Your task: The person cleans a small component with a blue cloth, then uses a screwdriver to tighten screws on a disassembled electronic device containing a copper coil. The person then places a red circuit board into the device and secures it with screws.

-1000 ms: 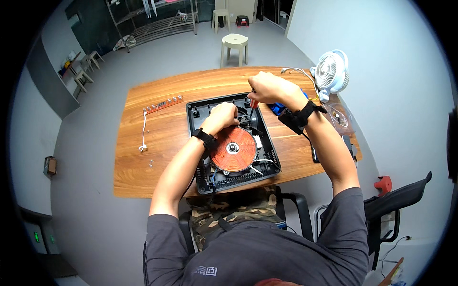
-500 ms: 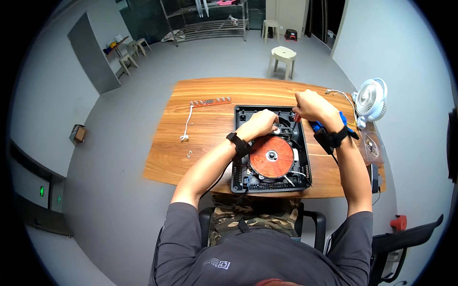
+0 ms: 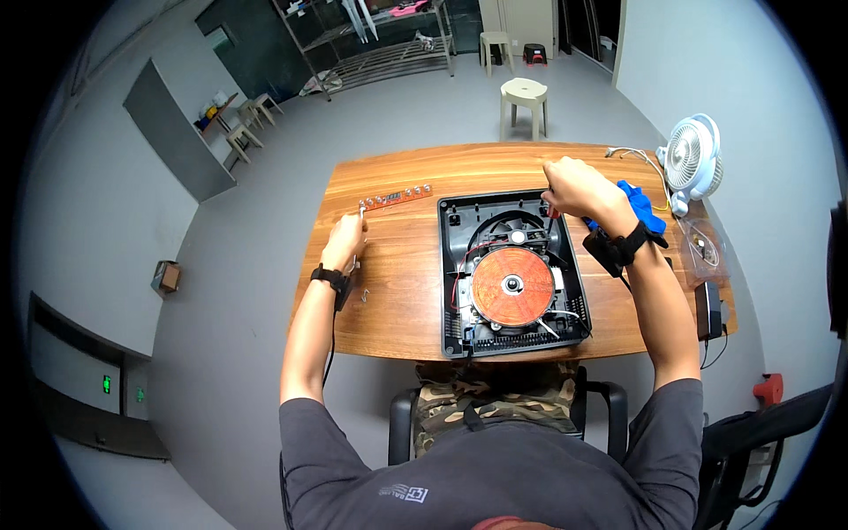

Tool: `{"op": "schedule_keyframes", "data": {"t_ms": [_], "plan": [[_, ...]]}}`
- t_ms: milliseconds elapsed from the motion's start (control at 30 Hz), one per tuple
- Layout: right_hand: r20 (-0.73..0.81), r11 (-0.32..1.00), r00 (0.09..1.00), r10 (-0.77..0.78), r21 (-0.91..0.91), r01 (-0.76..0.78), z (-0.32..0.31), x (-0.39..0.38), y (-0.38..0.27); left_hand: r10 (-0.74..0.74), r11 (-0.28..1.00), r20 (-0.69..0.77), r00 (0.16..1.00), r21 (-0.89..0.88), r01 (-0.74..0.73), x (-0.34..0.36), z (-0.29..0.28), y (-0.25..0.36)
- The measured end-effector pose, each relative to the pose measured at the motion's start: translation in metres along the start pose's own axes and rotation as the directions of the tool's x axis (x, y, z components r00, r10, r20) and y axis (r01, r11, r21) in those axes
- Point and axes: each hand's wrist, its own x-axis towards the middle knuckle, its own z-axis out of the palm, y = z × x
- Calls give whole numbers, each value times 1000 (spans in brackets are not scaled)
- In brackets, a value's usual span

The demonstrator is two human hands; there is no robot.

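Note:
A black open housing (image 3: 565, 265) on the table holds an orange copper coil disc (image 3: 499, 291) with wires and, behind it, a dark fan (image 3: 495, 228). My right hand (image 3: 579, 190) grips a red-handled screwdriver (image 3: 553, 213) pointing down into the housing's back right. My left hand (image 3: 344, 238) is left of the housing, at the white cable below a narrow board with round buttons (image 3: 415, 192); its fingers are closed, and what they hold is hidden. A small pale piece (image 3: 365, 295) lies on the wooden table (image 3: 397, 327) below that hand.
On the table's right are a white fan (image 3: 687, 156), blue cloth (image 3: 649, 203), a plastic bag with cables (image 3: 707, 252) and a black adapter (image 3: 707, 309). Stools (image 3: 524, 93) stand beyond the table, near a metal rack (image 3: 389, 62). An office chair (image 3: 777, 415) is at my right.
My left hand has left the housing and moved left toward the board and cable, uncovering more of the fan. My right hand stays on the screwdriver. The view has shifted.

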Motion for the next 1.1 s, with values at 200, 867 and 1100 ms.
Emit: {"op": "schedule_keyframes", "data": {"t_ms": [200, 867, 1100], "plan": [[-2, 1000, 1000, 8, 4, -8, -2, -3, 5, -48, 997, 51, 998, -62, 51, 1, 9, 3], [2, 998, 998, 64, 8, -64, -2, 1, 5, 37, 998, -42, 998, 46, -35, 18, 45, -1], [8, 999, 999, 38, 3, -38, -3, 3, -1, -1, 983, -41, 999, 182, 9, 18, 50, 4]]}}
